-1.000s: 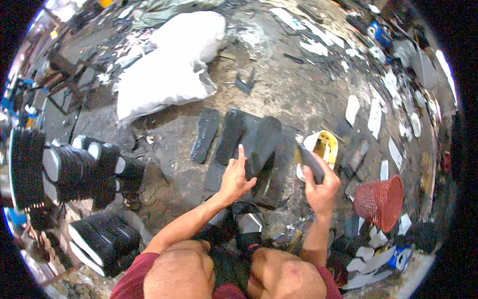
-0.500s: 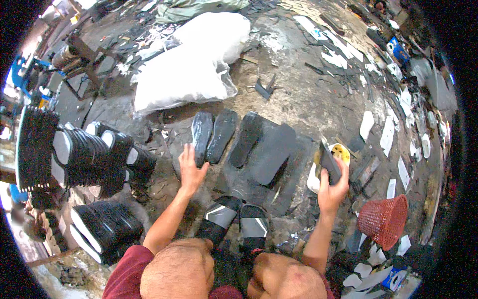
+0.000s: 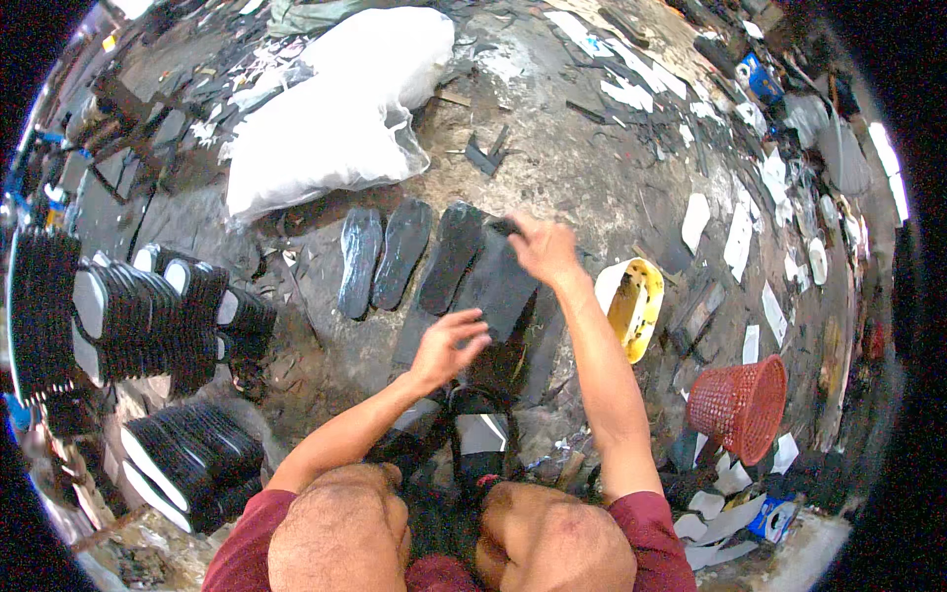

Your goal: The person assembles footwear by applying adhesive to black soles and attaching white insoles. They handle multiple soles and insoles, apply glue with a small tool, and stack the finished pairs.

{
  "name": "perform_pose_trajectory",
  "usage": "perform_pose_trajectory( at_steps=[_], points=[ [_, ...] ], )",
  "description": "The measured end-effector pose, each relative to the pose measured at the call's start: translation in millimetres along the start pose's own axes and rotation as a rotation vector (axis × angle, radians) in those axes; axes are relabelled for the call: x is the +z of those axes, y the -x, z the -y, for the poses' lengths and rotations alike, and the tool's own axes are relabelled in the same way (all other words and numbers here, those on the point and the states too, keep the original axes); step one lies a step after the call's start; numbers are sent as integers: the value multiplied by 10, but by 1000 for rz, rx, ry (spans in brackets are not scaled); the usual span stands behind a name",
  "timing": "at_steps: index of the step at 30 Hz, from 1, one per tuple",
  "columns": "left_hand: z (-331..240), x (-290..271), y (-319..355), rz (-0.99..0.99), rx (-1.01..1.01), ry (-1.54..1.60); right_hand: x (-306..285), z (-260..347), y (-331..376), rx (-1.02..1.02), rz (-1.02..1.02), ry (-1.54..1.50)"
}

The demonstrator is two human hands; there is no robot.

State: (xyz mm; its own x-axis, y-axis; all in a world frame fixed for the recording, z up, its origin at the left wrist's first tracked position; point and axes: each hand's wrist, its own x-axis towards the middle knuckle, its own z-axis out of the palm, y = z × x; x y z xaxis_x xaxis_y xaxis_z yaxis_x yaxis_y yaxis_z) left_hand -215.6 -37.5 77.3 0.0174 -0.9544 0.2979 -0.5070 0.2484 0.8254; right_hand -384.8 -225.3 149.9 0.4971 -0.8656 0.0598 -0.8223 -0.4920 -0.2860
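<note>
My right hand [image 3: 543, 252] reaches over the far end of a flat dark grey sole [image 3: 501, 291]. Its fingers are closed on a dark flat piece [image 3: 506, 226], which is mostly hidden. Fingers loosely bent and apart, my left hand [image 3: 449, 347] hovers near that sole's near end, holding nothing. Left of it lies a dark sole [image 3: 452, 259], then two glossy soles with pale wet-looking streaks, one sole [image 3: 401, 254] beside the other sole [image 3: 360, 262]. An oblong white tub with yellow insides [image 3: 651, 308] sits right of my right forearm.
Stacks of black soles with white edges [image 3: 148, 316] stand at the left, with another stack [image 3: 197, 449] nearer. A large white sack [image 3: 330, 113] lies beyond the soles. A red woven basket [image 3: 735, 405] leans at the right, among white scraps [image 3: 740, 242].
My right hand has moved left from the tub to the grey sole, taking the dark flat piece along. My left hand has shifted right, away from the glossy soles. The view has shifted slightly.
</note>
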Motion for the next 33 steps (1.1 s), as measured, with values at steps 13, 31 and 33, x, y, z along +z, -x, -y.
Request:
perform_pose_trajectory(
  at_steps=[13,31,33],
  points=[
    [-116,-645,-427,-546,-446,484,-137,764,1416,-62,-372,-614],
    [-92,139,7,203,-50,-94,-311,-555,259,198,134,40],
    [-39,120,23,202,-101,10,-320,-341,478,118,257,107]
  ],
)
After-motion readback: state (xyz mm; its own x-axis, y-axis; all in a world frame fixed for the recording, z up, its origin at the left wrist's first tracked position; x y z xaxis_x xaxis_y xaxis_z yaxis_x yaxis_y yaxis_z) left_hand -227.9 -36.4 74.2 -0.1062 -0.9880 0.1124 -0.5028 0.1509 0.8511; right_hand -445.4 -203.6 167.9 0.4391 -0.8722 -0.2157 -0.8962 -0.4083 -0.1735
